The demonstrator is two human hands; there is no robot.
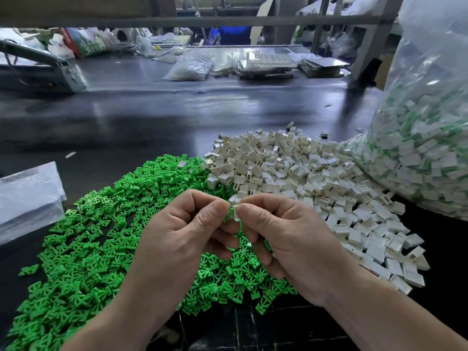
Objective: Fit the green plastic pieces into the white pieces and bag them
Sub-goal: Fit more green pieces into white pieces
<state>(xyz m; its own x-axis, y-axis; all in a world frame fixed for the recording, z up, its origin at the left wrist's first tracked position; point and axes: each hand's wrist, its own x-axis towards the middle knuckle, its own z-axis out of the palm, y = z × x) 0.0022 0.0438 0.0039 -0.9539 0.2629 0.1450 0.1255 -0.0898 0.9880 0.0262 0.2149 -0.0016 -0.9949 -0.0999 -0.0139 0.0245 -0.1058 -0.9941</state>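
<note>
Head view: your left hand (182,234) is pinching a green piece (230,215), your right hand (281,236) is pinching a white piece (236,211) over the bench (152,127); skewed entry is likely risking a jam.

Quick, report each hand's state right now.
Left hand: closed, pinching a green piece.
Right hand: closed, pinching a white piece.

I am looking across a glossy black worktable (152,117) that is catching pale reflections; a grey metal crossbar (202,21) is running overhead, and clear plastic bags (188,69) and flat grey trays (324,64) are cluttering the table's far edge
</note>
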